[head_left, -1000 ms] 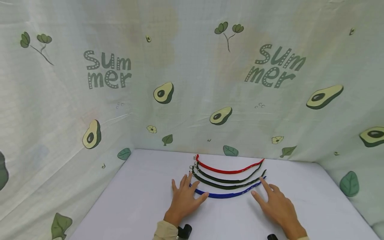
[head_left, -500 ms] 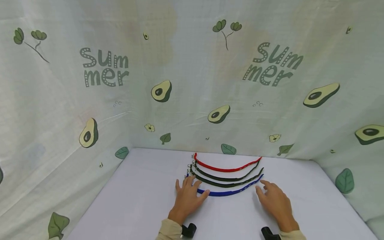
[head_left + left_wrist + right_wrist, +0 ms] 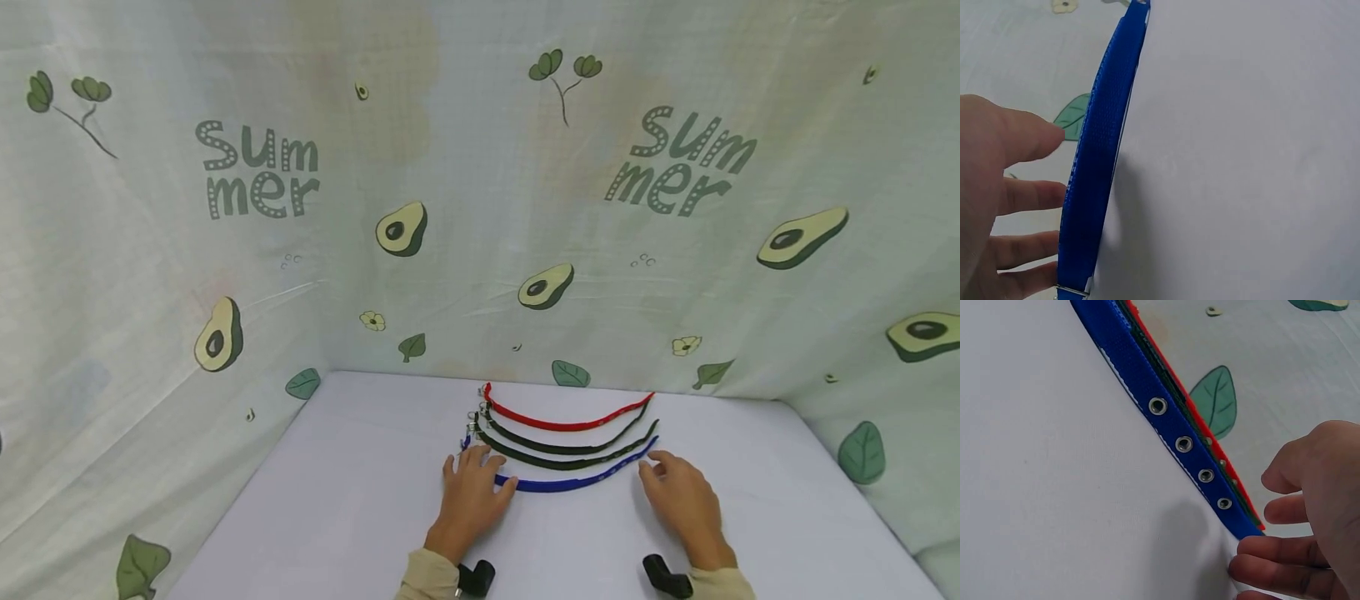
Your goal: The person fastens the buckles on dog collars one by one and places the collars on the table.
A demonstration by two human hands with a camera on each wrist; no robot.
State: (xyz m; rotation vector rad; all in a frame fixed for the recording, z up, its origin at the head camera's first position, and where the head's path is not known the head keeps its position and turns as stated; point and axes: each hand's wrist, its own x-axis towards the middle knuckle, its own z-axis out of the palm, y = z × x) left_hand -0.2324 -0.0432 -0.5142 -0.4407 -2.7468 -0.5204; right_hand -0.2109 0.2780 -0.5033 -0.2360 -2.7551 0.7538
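Note:
Several narrow collars with metal fittings lie in nested curves on the white table. The blue collar (image 3: 555, 485) is nearest, then two dark green collars (image 3: 562, 465), with the red collar (image 3: 567, 426) farthest. My left hand (image 3: 471, 492) is spread over the blue collar's left part, hiding a stretch of it. In the left wrist view its fingertips reach the edge of the blue strap (image 3: 1099, 144); contact is unclear. My right hand (image 3: 684, 500), fingers loosely bent, is beside the blue collar's right end. The right wrist view shows metal eyelets (image 3: 1184, 444) along that end.
The white tabletop (image 3: 337, 517) extends around the collars. A pale curtain (image 3: 465, 150) with avocado and leaf prints hangs behind the table and along its sides. Black wrist cameras (image 3: 476, 577) sit on both wrists.
My right hand's index finger has gone from stretched out to bent, off the blue collar's tip. My left hand has drawn slightly back, uncovering the blue collar's left end.

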